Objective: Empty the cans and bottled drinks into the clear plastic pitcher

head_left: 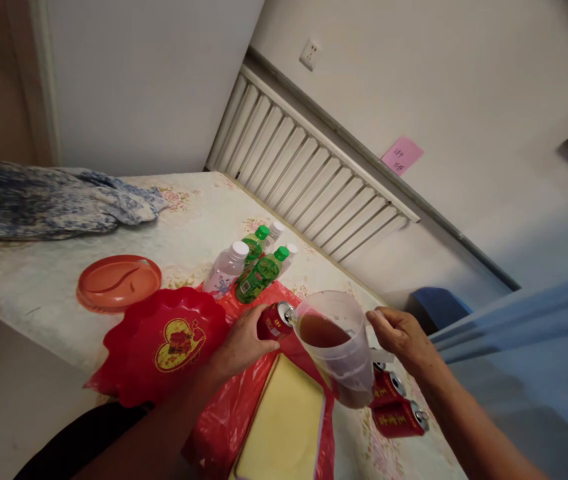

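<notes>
Left hand (241, 339), fingers wrapped around red can (270, 324), tipped at rim of plastic jug (347, 370); right hand (400, 333), fingers gripping jug. Brown drink (321, 331) partly fills jug; pouring looks under way, unfinished. More cans (397, 420) on table (209, 200).

A table (199, 207) bears a pale flowered cover. Patterned fabric (64, 203) lies along its far-left edge. By its near-left edge sit an orange divided tray (119, 283) and a red scalloped dish (131, 343). Red plastic (219, 427) spreads across the middle, bottles (259, 275) clustered between it and the wall-side edge; red cans (397, 420) occupy the right.
</notes>
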`<state>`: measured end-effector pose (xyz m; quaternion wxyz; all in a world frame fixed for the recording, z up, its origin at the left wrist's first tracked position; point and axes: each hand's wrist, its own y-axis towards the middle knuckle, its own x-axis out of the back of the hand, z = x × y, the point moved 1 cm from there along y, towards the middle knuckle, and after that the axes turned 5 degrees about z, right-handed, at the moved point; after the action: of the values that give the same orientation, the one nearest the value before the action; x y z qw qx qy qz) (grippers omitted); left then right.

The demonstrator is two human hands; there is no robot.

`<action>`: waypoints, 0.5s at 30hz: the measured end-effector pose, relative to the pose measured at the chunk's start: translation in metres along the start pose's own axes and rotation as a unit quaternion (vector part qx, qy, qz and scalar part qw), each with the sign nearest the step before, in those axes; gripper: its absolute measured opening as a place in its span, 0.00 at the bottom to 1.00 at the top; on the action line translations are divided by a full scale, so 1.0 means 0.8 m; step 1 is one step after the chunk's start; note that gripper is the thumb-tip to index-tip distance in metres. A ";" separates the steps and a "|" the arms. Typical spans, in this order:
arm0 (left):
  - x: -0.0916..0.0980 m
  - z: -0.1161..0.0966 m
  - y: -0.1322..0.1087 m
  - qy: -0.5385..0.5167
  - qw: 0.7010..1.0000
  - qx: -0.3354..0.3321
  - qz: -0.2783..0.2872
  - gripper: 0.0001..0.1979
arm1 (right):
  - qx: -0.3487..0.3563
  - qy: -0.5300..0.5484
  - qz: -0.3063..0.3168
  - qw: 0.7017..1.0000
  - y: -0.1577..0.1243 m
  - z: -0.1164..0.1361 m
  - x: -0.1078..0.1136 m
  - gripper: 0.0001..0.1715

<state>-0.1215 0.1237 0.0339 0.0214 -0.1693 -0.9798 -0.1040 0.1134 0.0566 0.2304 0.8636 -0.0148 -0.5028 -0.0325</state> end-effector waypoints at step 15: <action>0.000 -0.001 -0.001 -0.001 1.000 -0.001 -0.004 0.33 | -0.001 -0.003 0.007 1.000 0.000 -0.001 0.002 0.27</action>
<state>-0.1214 0.1230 0.0343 0.0194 -0.1652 -0.9805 -0.1050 0.1150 0.0562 0.2312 0.8621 -0.0198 -0.5057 -0.0272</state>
